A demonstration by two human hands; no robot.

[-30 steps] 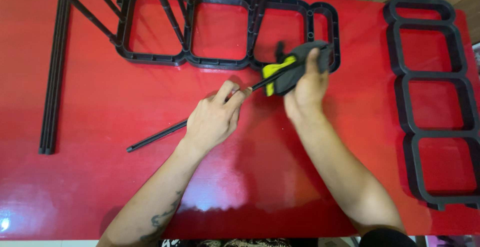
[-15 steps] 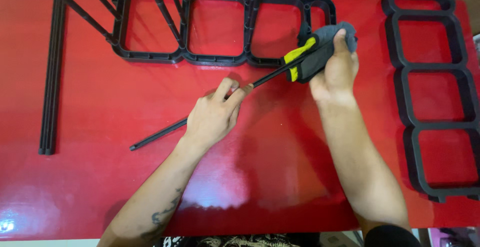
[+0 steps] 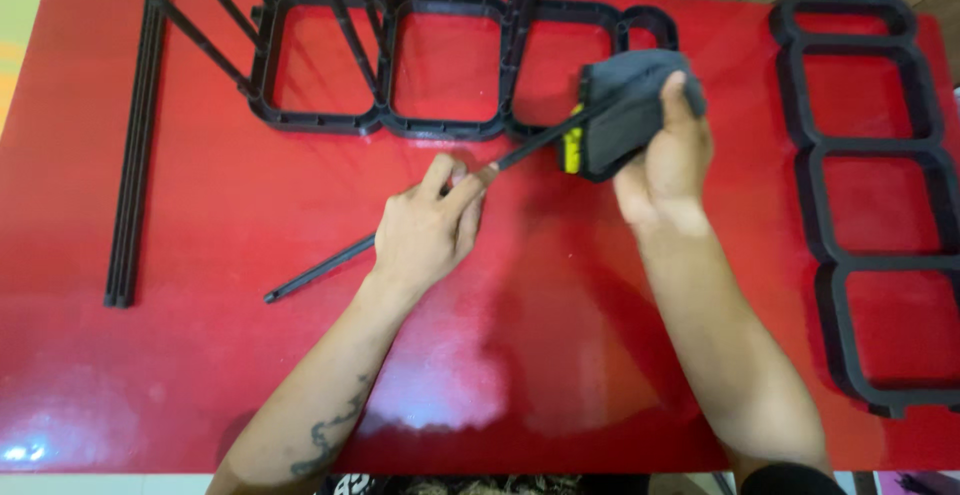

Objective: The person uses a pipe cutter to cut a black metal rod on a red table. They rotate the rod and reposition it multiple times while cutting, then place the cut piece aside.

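Note:
A thin black rod point(image 3: 320, 273) lies slanted on the red table point(image 3: 250, 395). My left hand point(image 3: 430, 227) pinches the rod near its middle and holds it down. My right hand point(image 3: 668, 155) grips a dark grey cloth with a yellow edge point(image 3: 615, 120), wrapped around the rod's upper right end. That end of the rod is hidden inside the cloth.
A black plastic frame with several square openings point(image 3: 445, 130) lies at the table's far side, with black rods standing up from it. A second black frame point(image 3: 868, 255) runs along the right edge. A bundle of black rods point(image 3: 135, 155) lies at the left.
My right hand has slid the cloth up and to the right along the rod, towards its end. My left hand has stayed on the rod.

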